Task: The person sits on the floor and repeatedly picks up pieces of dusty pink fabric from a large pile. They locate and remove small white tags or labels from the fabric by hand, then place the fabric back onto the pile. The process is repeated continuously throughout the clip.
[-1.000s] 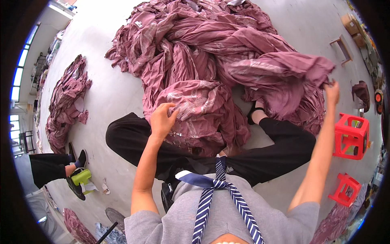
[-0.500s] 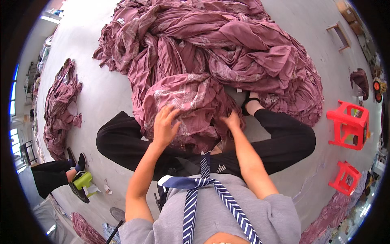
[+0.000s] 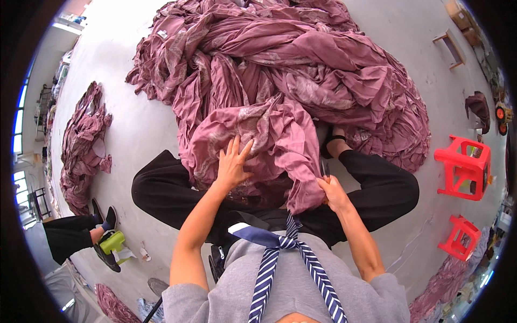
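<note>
A big heap of dusty-pink fabric (image 3: 253, 40) with pale patterned patches spreads before me, its near end bunched between my bent legs. My left hand (image 3: 232, 168) lies on this near bunch, fingers spread and nothing gripped. Off to the right, my right hand (image 3: 333, 192) pinches the edge of a fabric flap (image 3: 298, 156) that is pulled out toward me. A thin dark pointed thing (image 3: 325, 167) sticks up by the right fingers; its kind is too small to tell. The palm side of the right hand is hidden.
Two red plastic stools (image 3: 464, 167) stand at the right. A smaller pink fabric pile (image 3: 83, 145) lies at the left. Below it are another person's legs (image 3: 67, 234) beside a green object (image 3: 112, 242). A wooden frame (image 3: 449, 49) sits far right.
My right hand has moved right and toward me, drawing a fabric flap out of the bunch. My left hand has shifted slightly right on the cloth, its fingers spread wider.
</note>
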### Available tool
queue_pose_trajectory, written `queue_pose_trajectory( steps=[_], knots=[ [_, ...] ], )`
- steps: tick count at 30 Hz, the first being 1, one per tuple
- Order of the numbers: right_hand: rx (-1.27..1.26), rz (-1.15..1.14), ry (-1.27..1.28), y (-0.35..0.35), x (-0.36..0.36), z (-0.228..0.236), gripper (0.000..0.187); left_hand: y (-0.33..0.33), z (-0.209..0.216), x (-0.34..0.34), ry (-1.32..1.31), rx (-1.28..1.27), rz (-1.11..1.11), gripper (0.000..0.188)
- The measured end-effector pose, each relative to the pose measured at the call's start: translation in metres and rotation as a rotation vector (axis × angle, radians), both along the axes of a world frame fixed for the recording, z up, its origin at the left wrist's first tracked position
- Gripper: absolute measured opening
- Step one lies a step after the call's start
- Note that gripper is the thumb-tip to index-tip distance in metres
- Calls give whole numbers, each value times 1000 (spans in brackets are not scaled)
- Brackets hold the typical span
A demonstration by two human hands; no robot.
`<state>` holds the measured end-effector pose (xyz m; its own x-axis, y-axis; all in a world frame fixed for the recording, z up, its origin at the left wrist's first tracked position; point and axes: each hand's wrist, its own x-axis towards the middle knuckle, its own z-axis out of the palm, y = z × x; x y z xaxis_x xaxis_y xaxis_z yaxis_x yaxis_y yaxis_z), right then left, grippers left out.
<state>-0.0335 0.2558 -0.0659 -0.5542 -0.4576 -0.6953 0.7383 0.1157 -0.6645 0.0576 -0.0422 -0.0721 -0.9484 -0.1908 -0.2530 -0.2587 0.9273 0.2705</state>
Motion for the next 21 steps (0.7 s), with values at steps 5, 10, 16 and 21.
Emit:
queue_pose_trajectory(
  steps=[5, 10, 16, 21],
  knots=[
    [287, 69, 175, -3, -8, -14, 24, -43, -27, 5, 375, 235, -25, 32],
    [338, 226, 392, 1, -14, -52, 28, -64, 31, -20, 210, 1359, 773, 18],
    [342, 69, 338, -14, -20, -60, 26, -104, 13, -52, 229, 1785, 923, 25],
    [290, 6, 233, -19, -33, -83, 24, -165, -28, -65, 265, 1679, 1007, 19]
  ],
)
